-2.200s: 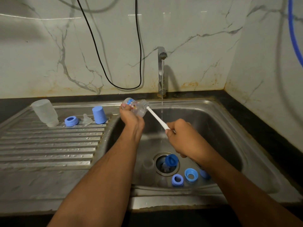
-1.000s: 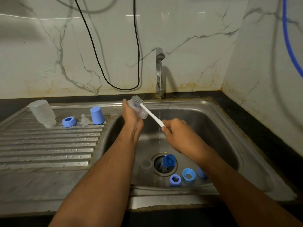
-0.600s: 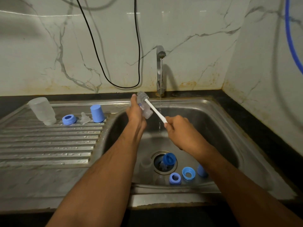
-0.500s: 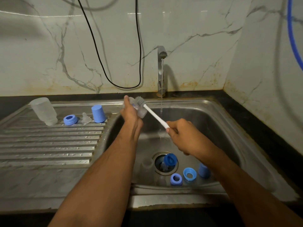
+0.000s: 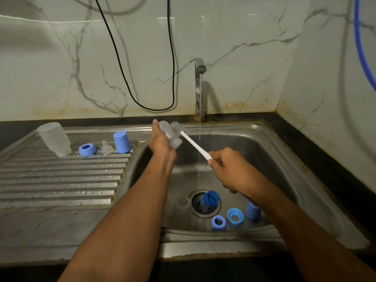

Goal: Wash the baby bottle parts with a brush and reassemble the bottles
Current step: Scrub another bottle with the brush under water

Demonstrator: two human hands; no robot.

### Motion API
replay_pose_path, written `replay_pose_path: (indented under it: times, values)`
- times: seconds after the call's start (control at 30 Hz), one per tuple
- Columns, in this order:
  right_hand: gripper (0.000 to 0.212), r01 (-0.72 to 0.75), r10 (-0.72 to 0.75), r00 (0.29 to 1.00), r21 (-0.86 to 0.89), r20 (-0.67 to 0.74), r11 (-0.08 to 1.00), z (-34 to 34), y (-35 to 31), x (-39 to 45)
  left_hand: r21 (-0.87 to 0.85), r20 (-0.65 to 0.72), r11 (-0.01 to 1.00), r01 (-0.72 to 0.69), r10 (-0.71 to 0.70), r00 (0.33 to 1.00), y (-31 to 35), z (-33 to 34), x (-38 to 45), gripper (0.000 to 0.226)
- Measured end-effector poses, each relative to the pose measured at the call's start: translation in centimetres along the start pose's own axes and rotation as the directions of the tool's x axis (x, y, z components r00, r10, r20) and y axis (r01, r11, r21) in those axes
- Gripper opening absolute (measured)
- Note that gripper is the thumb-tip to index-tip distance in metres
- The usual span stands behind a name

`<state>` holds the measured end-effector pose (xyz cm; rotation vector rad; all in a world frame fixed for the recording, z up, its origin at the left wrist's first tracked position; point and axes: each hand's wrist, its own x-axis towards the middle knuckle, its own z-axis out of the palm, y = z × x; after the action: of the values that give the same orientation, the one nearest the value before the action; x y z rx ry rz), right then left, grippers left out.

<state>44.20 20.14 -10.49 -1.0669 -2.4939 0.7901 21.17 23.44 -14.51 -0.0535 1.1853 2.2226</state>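
Left hand (image 5: 161,142): grips clear bottle (image 5: 170,135) tilted above the sink (image 5: 264,139) back-left corner
Right hand (image 5: 227,167): fingers curled round white brush (image 5: 192,142) handle; bristle head against the bottle's side
Tap (image 5: 199,88): thin stream running
Drainboard (image 5: 61,180): upturned bottle (image 5: 54,139); blue ring (image 5: 87,150); teat (image 5: 106,147); blue cap (image 5: 122,142)
Basin floor: blue parts near the drain (image 5: 205,202)

Steel drainboard (image 5: 61,180), upturned clear bottle (image 5: 54,139), blue ring (image 5: 87,150), clear teat (image 5: 106,147), blue cap (image 5: 122,142)

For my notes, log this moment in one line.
left hand: holds bottle | right hand: brush scrubbing outside | tap: running
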Motion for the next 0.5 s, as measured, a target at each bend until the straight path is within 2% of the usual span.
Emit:
replay_pose_path:
  times: [0.13,0.23,0.37,0.5]
  values:
    - [0.024,0.023,-0.023,0.997,-0.002,-0.069,1.000,0.6,-0.8,0.8,-0.017,0.019,0.999,-0.038,0.039,0.999,-0.7,0.3,-0.8,0.048]
    - [0.026,0.020,-0.027,0.995,-0.071,-0.099,0.997,1.3,-1.4,1.4,0.013,-0.002,0.999,-0.032,0.032,0.999,-1.0,1.0,-1.3,0.046]
    - [0.027,0.021,-0.028,0.996,-0.087,-0.084,0.996,1.6,-1.5,1.3,0.040,-0.033,0.999,-0.011,0.013,0.999,-0.7,1.0,-1.6,0.040]
    - [0.027,0.025,-0.027,0.998,-0.041,-0.052,0.999,1.1,-1.2,0.7,0.087,0.018,0.996,-0.026,0.024,1.000,-0.6,1.0,-1.7,0.048]
